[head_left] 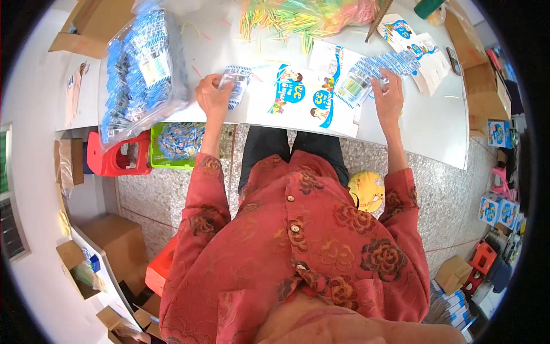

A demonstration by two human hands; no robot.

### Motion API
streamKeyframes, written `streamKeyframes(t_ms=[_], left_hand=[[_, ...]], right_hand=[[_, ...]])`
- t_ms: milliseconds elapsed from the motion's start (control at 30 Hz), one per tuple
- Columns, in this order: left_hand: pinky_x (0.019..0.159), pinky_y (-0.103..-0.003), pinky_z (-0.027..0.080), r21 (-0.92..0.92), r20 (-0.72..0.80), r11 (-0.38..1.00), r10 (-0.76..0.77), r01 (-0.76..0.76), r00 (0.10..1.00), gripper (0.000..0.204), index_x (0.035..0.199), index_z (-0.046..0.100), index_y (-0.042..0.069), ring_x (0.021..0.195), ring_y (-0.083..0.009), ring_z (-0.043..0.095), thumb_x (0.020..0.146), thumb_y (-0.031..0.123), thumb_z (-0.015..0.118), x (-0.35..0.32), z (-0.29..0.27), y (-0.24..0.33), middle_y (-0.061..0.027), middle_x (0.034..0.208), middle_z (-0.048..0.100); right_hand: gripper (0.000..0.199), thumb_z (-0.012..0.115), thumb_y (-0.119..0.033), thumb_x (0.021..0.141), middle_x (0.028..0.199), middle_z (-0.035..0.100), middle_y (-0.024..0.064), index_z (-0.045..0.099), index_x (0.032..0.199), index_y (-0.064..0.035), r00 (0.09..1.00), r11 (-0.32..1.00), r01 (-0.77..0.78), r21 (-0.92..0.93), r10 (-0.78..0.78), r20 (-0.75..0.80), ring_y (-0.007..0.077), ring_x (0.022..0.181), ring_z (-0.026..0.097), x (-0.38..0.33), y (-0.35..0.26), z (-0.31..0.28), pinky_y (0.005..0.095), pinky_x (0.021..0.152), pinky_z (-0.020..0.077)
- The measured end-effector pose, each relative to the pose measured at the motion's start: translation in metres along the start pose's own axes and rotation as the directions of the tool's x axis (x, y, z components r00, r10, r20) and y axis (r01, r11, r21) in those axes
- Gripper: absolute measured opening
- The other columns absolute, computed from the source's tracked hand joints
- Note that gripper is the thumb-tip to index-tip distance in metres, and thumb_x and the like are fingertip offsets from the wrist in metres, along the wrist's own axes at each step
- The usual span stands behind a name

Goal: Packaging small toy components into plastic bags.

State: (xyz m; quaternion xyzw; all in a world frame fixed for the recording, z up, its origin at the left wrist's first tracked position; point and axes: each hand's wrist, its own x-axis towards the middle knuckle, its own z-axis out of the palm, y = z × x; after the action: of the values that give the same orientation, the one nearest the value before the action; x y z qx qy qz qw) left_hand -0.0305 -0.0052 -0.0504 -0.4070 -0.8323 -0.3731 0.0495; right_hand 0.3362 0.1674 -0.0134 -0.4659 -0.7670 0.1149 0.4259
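At the table's near edge, my left hand [213, 96] is closed on a small blue-and-white packet [237, 80], thumb and fingers at its left side. My right hand [388, 94] bends its fingers over the near right side of a strip of similar blue-and-white packets [358, 77]; the fingertips are partly hidden. Between my hands lie flat white cartons [303, 94] with blue print and drawn figures. The strip of packets overlaps their right part. A large clear bag [143, 74] full of blue-and-white packets stands left of my left hand.
Thin green, yellow and pink sticks [281, 23] lie piled at the far side beneath clear plastic. More flat cartons [421, 51] rest at the far right, near a dark handheld device [454, 60]. Below the table's left side are a red stool [120, 155] and a green crate [172, 163].
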Motion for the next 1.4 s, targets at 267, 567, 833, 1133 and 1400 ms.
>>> streamKeyframes(t_ms=[267,567,833,1133,1400], left_hand=[[0.059,-0.030,0.047,-0.200,0.118,0.954,-0.205,0.225,0.972,0.026,0.085,0.066,0.005,0.064,-0.0153,0.060,0.065,0.018,0.077,0.011,-0.003,-0.004,-0.0060,0.073,0.065],[0.058,-0.027,0.045,-0.188,-0.176,0.969,0.127,-0.160,0.976,0.018,0.089,0.067,0.002,0.058,-0.0125,0.056,0.075,0.014,0.070,0.015,-0.012,-0.005,-0.0054,0.070,0.065],[0.057,-0.019,0.038,-0.763,0.316,0.566,-0.093,0.311,0.944,0.013,0.086,0.065,-0.003,0.062,-0.0028,0.048,0.082,0.010,0.065,-0.014,-0.050,0.067,0.0023,0.070,0.060],[0.058,-0.017,0.041,-0.833,0.333,0.475,0.022,0.284,0.943,0.010,0.086,0.066,-0.002,0.065,-0.0020,0.051,0.081,0.006,0.067,-0.036,-0.064,0.102,0.0022,0.074,0.062],[0.058,-0.021,0.047,-0.637,0.323,0.761,0.116,0.125,0.939,0.012,0.083,0.066,-0.002,0.063,-0.0067,0.058,0.076,0.005,0.070,-0.040,-0.064,0.115,-0.0037,0.069,0.064]], right_hand=[[0.018,0.063,0.000,0.077,0.103,0.059,0.0062,0.063,0.094,-0.0056,0.984,0.975,0.162,0.150,-0.172,0.055,0.0116,0.069,0.055,0.003,-0.044,0.002,0.0226,0.053,0.0432],[0.017,0.062,-0.001,0.077,0.104,0.058,0.0058,0.063,0.094,-0.0056,0.943,0.935,0.189,0.301,-0.258,0.211,0.0131,0.075,0.059,-0.001,-0.095,0.038,0.0236,0.057,0.0475],[0.026,0.062,-0.013,0.082,0.100,0.061,0.0074,0.060,0.105,-0.0015,0.841,0.758,0.201,0.621,-0.458,0.287,0.0158,0.082,0.059,0.023,-0.149,0.067,0.0279,0.070,0.0489],[0.021,0.064,-0.021,0.078,0.069,0.057,0.0124,0.059,0.078,-0.0003,0.655,0.818,0.203,0.538,-0.522,0.547,0.0279,0.062,0.055,0.038,-0.180,0.048,0.0358,0.058,0.0419],[0.016,0.062,-0.015,0.077,0.078,0.058,0.0133,0.060,0.082,0.0000,0.640,0.783,0.344,0.518,-0.599,0.481,0.0291,0.072,0.057,0.031,-0.177,0.032,0.0366,0.062,0.0438]])
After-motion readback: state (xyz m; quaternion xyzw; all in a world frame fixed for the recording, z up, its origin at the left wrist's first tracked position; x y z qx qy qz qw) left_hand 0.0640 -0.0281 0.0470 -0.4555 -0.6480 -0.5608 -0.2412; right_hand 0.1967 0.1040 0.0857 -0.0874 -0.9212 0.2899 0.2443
